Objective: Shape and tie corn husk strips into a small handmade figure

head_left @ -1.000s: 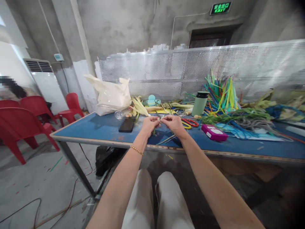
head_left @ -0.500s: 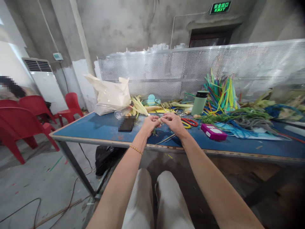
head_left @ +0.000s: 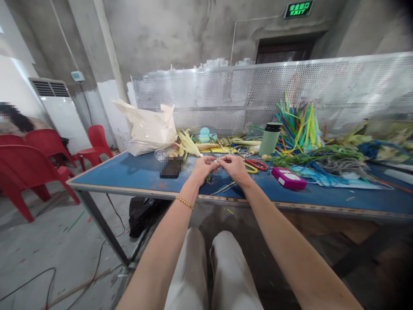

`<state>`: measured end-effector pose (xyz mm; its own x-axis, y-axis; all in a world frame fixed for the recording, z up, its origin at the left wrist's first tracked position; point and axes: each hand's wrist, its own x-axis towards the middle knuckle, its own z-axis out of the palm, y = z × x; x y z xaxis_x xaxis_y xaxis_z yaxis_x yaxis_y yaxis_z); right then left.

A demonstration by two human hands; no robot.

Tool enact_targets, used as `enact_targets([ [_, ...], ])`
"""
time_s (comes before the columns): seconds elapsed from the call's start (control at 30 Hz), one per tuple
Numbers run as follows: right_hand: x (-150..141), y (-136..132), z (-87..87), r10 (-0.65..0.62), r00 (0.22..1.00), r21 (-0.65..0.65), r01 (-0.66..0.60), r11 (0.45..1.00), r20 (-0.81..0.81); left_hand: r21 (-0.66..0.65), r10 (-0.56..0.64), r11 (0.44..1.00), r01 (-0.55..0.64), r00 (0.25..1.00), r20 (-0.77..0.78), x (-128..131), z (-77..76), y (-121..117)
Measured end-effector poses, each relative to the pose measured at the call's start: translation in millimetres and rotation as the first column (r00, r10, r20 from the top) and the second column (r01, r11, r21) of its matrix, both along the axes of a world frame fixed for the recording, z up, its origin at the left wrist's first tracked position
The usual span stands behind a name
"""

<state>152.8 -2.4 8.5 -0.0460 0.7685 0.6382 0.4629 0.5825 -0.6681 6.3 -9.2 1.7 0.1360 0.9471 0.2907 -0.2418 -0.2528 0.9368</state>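
Note:
My left hand (head_left: 205,167) and my right hand (head_left: 232,167) meet above the table's front edge, fingertips nearly touching. Both are closed in a pinch around a small pale piece (head_left: 217,161), mostly hidden by the fingers. Thin green leafy strands (head_left: 208,177) hang below my left hand; whether they join the pale piece I cannot tell. Just right of my right hand lie scissors with red handles (head_left: 257,165) and a yellow-handled tool (head_left: 251,168). Below the hands, thin pale stems (head_left: 226,187) rest on the blue table (head_left: 129,176). Corn husks (head_left: 189,144) lie behind my left hand.
Left on the table are a cream plastic bag (head_left: 153,129), a clear plastic bottle (head_left: 163,153) and a dark phone (head_left: 171,168). To the right stand a green flask (head_left: 270,140), a purple box (head_left: 289,178), colourful strips (head_left: 303,125) and tangled cords (head_left: 342,161). A perforated metal panel (head_left: 209,99) rises behind.
The fingertips have shifted slightly around the pale piece, which shows less than a second ago. My right hand's fingers have drawn a little closer to the left. Everything on the table stays put.

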Motion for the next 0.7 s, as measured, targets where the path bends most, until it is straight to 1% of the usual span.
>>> enact_targets([
  [0.1, -1.0, -3.0, 1.7, -0.006, 1.0, -0.022, 0.006, 1.0, -0.006, 0.005, -0.009, 1.0, 0.009, 1.0, 0.021, -0.4, 0.5, -1.3],
  [0.27, -3.3, -8.4, 3.3, 0.009, 0.999, -0.096, -0.014, 0.995, -0.054, 0.001, 0.006, 1.0, -0.006, 1.0, -0.003, 0.0, 0.7, -2.0],
  [0.37, -4.4, -9.1, 4.3, 0.035, 0.996, -0.098, -0.043, 0.994, -0.077, -0.032, 0.01, 0.999, -0.009, 1.0, 0.024, -0.2, 0.8, -1.7],
  [0.43, -4.4, -8.2, 5.6, 0.049, 0.982, -0.113, -0.07, 0.991, -0.181, -0.071, 0.002, 0.997, 0.004, 0.997, 0.071, -0.9, 1.3, -1.8],
  [0.5, -3.4, -7.2, 7.2, 0.043, 0.94, -0.167, -0.105, 0.98, -0.338, -0.111, -0.012, 0.994, 0.025, 0.992, 0.122, -1.9, 2.2, -2.4],
  [0.57, -1.8, -6.8, 8.6, 0.039, 0.893, -0.226, -0.156, 0.962, -0.448, -0.138, -0.025, 0.989, 0.048, 0.987, 0.16, -2.8, 3.6, -3.4],
  [0.63, -0.4, -7.2, 9.0, 0.067, 0.877, -0.258, -0.212, 0.943, -0.476, -0.155, -0.035, 0.986, 0.063, 0.984, 0.177, -3.5, 5.3, -4.8],
  [0.7, 0.2, -7.8, 8.5, 0.124, 0.875, -0.261, -0.271, 0.927, -0.468, -0.168, -0.045, 0.983, 0.075, 0.983, 0.179, -4.1, 7.1, -6.4],
])
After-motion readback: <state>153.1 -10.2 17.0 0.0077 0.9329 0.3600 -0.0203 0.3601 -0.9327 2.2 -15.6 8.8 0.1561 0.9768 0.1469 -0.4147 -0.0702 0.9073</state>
